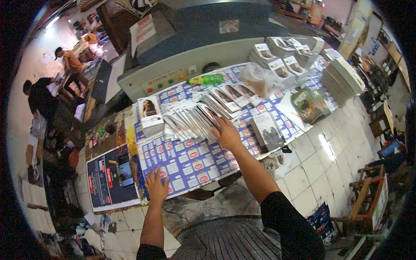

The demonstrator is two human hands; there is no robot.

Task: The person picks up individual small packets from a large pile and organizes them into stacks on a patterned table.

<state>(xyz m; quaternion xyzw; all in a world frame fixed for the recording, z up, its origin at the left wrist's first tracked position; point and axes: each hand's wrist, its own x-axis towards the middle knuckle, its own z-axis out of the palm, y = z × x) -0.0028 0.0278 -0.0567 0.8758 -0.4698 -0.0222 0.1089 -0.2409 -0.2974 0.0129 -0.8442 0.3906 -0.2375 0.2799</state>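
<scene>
My right hand (228,136) reaches to the near edge of a fanned row of thin booklets (184,120). Its fingers are stretched apart and touch the booklets' edges, without a visible grip on any. The row leans across the table, and its right end shows booklet covers (234,94) with a picture of a person. My left hand (156,186) lies with fingers spread near the table's front left, on the blue-and-white printed sheet (190,162) covering the top. A neat stack of booklets (150,116) stands at the row's left end.
A large grey machine (208,32) with coloured buttons stands behind the table. Booklet stacks (281,69) and a clear plastic bag (261,80) are at the back right. A grey-covered stack (267,131) sits right of my right hand. Two people (71,65) are at the far left.
</scene>
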